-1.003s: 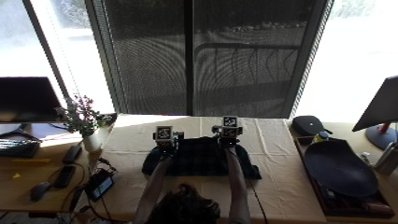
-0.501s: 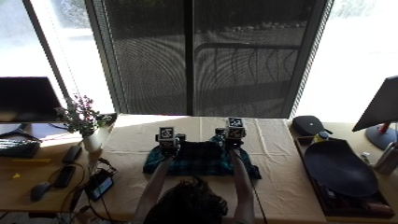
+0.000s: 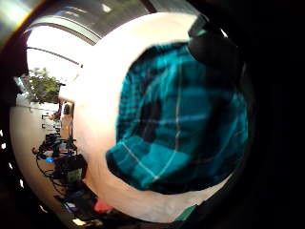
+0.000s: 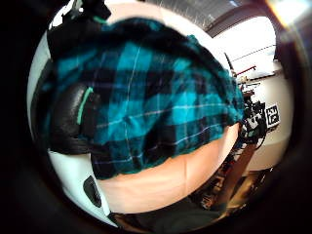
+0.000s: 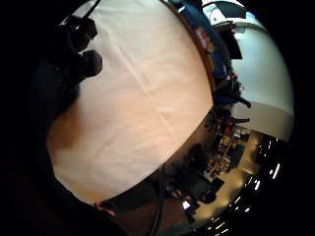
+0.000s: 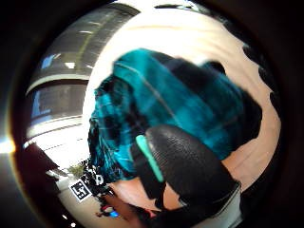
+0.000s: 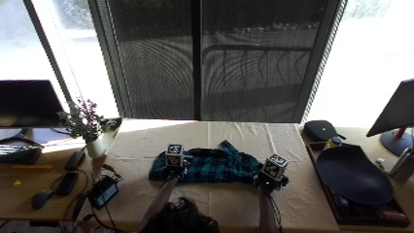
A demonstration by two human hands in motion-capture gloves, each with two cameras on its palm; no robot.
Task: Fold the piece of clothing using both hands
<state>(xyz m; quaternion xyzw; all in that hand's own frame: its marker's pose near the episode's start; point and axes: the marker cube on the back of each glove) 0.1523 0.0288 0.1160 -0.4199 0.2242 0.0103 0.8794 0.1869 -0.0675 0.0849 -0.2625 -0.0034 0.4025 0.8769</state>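
Right thumb (image 6: 190, 175) on plaid shirt (image 7: 207, 166) — palm view only (outside: hidden)

1. The garment (image 7: 206, 165) is lying on the table (image 7: 213, 133), near its middle
2. The left hand (image 7: 176, 163) is resting at its left end
3. The right hand (image 7: 271, 177) is sitting off its right end, seemingly just clear of the cloth
4. A potted plant (image 7: 87, 126) is standing to the left, and a tray (image 7: 353, 177) is lying to the right
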